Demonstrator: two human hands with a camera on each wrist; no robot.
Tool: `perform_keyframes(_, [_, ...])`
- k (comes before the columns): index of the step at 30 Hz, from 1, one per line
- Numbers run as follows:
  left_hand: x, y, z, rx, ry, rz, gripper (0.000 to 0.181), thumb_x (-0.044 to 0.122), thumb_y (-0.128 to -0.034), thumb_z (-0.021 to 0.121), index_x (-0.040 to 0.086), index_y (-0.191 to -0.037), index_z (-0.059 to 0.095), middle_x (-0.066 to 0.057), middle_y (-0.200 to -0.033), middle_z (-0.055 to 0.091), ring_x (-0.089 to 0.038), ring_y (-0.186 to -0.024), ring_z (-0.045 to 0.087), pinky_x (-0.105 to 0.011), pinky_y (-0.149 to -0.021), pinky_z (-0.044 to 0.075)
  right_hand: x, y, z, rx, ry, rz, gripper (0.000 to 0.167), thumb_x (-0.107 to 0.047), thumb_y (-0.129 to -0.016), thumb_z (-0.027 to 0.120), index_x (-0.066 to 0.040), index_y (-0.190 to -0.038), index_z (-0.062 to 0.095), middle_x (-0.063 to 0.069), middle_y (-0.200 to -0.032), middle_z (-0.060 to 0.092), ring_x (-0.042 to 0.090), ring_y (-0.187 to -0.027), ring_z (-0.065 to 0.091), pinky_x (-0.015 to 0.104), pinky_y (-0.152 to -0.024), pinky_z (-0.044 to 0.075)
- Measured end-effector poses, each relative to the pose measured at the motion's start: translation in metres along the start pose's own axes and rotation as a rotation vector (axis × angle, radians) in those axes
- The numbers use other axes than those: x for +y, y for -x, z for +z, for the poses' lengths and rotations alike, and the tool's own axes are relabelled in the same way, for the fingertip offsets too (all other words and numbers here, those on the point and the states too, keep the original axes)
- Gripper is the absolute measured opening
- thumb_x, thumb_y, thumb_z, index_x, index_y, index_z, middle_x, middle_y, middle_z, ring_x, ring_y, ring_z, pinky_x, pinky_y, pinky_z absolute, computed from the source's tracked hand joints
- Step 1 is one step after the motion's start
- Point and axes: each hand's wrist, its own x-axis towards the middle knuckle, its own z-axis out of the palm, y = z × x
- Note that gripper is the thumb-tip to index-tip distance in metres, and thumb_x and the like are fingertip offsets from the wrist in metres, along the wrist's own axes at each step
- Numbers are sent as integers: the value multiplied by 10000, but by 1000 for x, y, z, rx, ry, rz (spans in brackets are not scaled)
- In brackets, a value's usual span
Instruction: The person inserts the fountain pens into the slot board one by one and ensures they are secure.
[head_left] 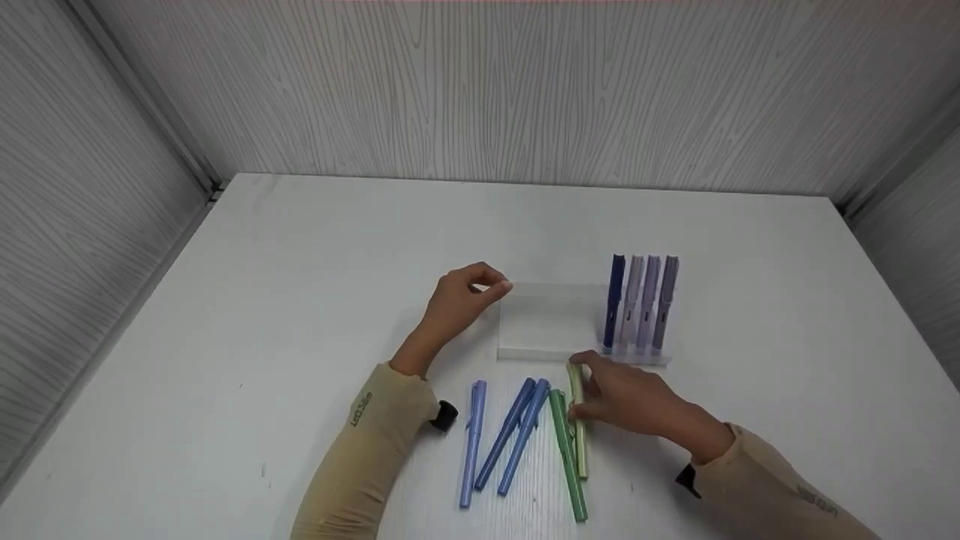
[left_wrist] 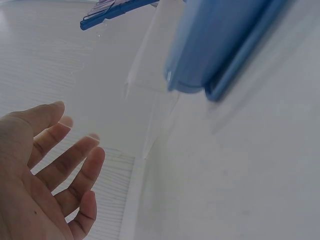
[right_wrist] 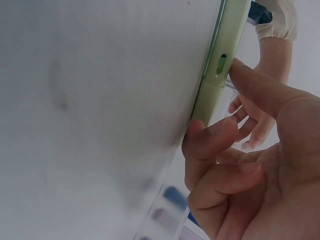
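My left hand (head_left: 457, 300) pinches the upper left corner of a clear pen stand (head_left: 555, 322) between thumb and forefinger. In the left wrist view, the left hand's (left_wrist: 55, 170) fingertips meet the stand's see-through panel (left_wrist: 110, 85). On the stand's right side, several pens, one dark blue (head_left: 613, 300) and the others purple shades (head_left: 646, 304), lean upright. My right hand (head_left: 634, 394) holds a pale green pen (head_left: 582, 454) by its upper part, thumb on one side and fingers at the end. That pen (right_wrist: 232, 30) lies beside a darker green pen (head_left: 568, 457).
Left of the green pens lie three blue ones on the white table (head_left: 337, 247): a light blue pen (head_left: 472, 442) and two darker blue pens (head_left: 506, 433), the latter close together at their tops. Pale wood-grain walls (head_left: 480, 90) enclose the table's back and sides.
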Motion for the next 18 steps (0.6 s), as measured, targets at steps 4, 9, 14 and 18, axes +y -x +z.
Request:
perform_keyframes(4, [0, -1, 0, -3, 2, 4, 220, 356, -918, 647, 170, -1017, 709, 7, -1047, 712, -162, -1018, 627, -343, -896, 509, 1, 1, -1, -13, -6, 2, 754, -398, -767, 797, -112, -1376, 457, 15, -938, 660, 125, -735, 546, 303, -600, 455])
perform_keyframes(9, [-1, -1, 0, -3, 0, 12, 219, 348, -921, 645, 162, -1016, 709, 2, -1042, 713, -161, -1025, 628, -344, -902, 508, 1, -1, -1, -41, -30, 13, 780, -340, -746, 825, -107, -1385, 442, 14, -911, 636, 135, -739, 537, 299, -612, 446])
perform_keyframes(14, [-1, 0, 0, -5, 1, -2, 218, 357, -919, 646, 174, -1018, 709, 8, -1044, 710, -161, -999, 626, -339, -873, 514, -1, -2, -2, -66, -15, 16, 791, -303, -749, 826, -99, -1405, 434, 4, -841, 579, 136, -704, 507, 289, -579, 401])
perform_keyframes(18, [0, -1, 0, -5, 7, -9, 216, 363, -914, 650, 180, -1011, 713, 4, -1039, 710, -173, -950, 632, -334, -820, 527, -2, -3, -3, -60, 7, 0, 750, -269, -756, 819, -90, -1384, 450, -11, -776, 561, 124, -654, 486, 277, -552, 378])
